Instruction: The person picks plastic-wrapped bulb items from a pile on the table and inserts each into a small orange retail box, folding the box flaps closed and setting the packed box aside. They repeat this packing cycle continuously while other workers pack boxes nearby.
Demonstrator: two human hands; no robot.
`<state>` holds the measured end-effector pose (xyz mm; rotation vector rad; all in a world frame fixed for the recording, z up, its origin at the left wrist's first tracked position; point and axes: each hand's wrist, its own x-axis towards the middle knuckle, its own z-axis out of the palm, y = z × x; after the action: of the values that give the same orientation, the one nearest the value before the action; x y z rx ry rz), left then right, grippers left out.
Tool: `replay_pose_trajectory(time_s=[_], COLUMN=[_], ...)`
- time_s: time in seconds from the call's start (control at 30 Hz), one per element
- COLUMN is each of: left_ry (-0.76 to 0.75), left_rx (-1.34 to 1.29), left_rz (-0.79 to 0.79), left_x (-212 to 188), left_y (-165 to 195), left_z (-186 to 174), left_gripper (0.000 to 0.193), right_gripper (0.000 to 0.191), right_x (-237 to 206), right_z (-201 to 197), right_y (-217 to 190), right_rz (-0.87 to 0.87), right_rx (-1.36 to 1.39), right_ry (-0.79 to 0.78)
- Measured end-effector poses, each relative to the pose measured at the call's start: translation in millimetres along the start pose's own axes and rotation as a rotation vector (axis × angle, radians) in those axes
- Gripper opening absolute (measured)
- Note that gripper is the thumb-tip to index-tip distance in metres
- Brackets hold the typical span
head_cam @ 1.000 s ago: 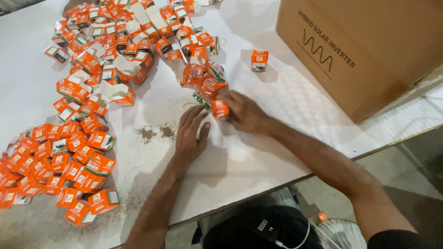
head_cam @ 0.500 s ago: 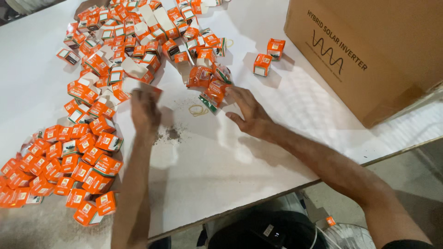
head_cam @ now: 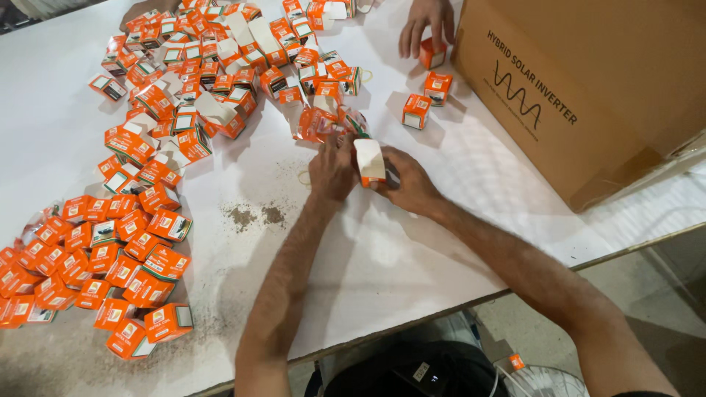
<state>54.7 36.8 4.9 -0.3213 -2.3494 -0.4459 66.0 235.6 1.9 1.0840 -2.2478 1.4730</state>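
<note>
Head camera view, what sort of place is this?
Probably a packing workshop: a white table strewn with small orange boxes, a large cardboard carton alongside, and both hands on one small box.

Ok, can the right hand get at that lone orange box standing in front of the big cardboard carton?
Probably yes. The right hand lies just short of the lone orange box, with only bare white table between them. But both hands are busy with a small carton.

You get bright, even overhead light: the white tabletop [head_cam: 456, 169] nearly washes out, and your forearms cast soft shadows down-left. Focus is sharp mid-frame; the small orange-and-white cardboard boxes [head_cam: 110, 265] soften and bend slightly toward the wide-angle edges.
</note>
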Motion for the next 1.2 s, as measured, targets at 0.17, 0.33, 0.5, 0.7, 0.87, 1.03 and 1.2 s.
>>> replay_pose_trajectory(time_s=[0.17,0.33,0.5,0.7,0.87,1.03,1.2], left_ry=[-0.104,0.229,0.206,-0.004,0.003,-0.108,0.002], left_rx=[-0.134,-0.612,-0.461,-0.19,-0.166,-0.167,-0.17], left_rz=[-0.067,-0.212,0.182,0.183,0.104,-0.019,0.013], left_x=[-14.4,-52.1,-58.0,-59.3,-57.3,-57.8,-64.9], left_y=[-11.8,10.4,28.2,27.6,32.2,34.3,32.6], left_z=[-29.3,-74.8,-73.6,-76.8,-64.9,-52.8,-54.2], left_gripper=[0.032,0.027,0.045,0.047,0.034,0.026,0.038], right_gripper=[0.052,0.053,0.036,0.053,0.053,0.055,0.06], right_x=[-1.5,2.3,-1.2,0.8,0.0,-1.6,1.3], right_z=[-0.2,14.9,25.0,20.4,19.9,21.5,21.7], right_y=[4.2,1.3,-5.2,-15.0,-17.1,-14.2,-12.2], right_rz=[0.211,0.195,0.217,0.109,0.097,0.042,0.012], right_rx=[0.113,0.022,0.011,0.075,0.005,-0.006,0.004], right_ry=[-0.054,-0.055,-0.119,-0.12,-0.137,-0.114,-0.115])
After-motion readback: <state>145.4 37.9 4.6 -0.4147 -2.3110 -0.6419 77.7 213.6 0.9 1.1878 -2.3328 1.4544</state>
